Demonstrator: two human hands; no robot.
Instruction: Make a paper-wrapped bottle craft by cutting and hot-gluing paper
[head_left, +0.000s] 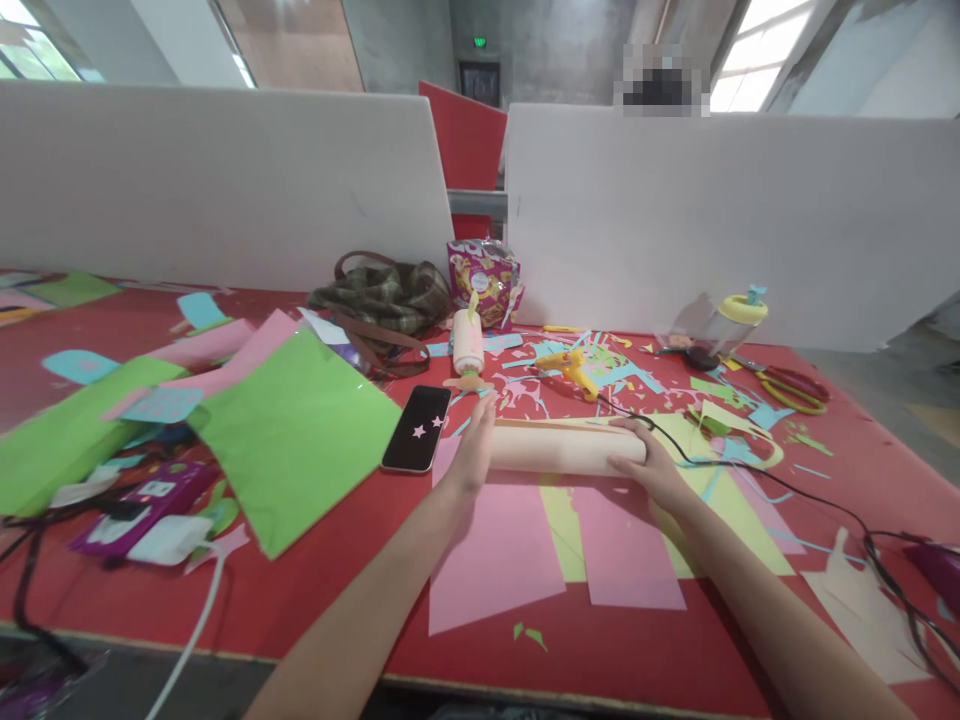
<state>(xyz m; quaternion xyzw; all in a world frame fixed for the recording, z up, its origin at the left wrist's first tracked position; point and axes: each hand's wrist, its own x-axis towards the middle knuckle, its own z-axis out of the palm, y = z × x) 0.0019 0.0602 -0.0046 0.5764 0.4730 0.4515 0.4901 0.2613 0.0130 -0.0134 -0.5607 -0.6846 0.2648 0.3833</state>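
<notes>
A cream paper roll point(559, 448) lies crosswise in front of me, held between my two hands. My left hand point(474, 448) presses against its left end, with the fingers straight and pointing away from me. At the other end, my right hand point(651, 462) is closed round the roll, thumb on the near side. Beneath it are pink paper sheets point(487, 560) and a yellow sheet point(735, 510). Just left of my left hand rests a black-screened phone point(418, 430) with small pink stars on it. Beyond stands a small cream paper cylinder point(468, 340) with a green tip.
A yellow glue gun point(570, 370) lies among paper scraps, its black cord point(697, 462) running right. Scissors point(795, 388) and a lidded cup point(731, 325) are at right. Green sheets point(292, 440) and a purple power strip point(150, 505) lie left. White partitions point(697, 220) stand behind.
</notes>
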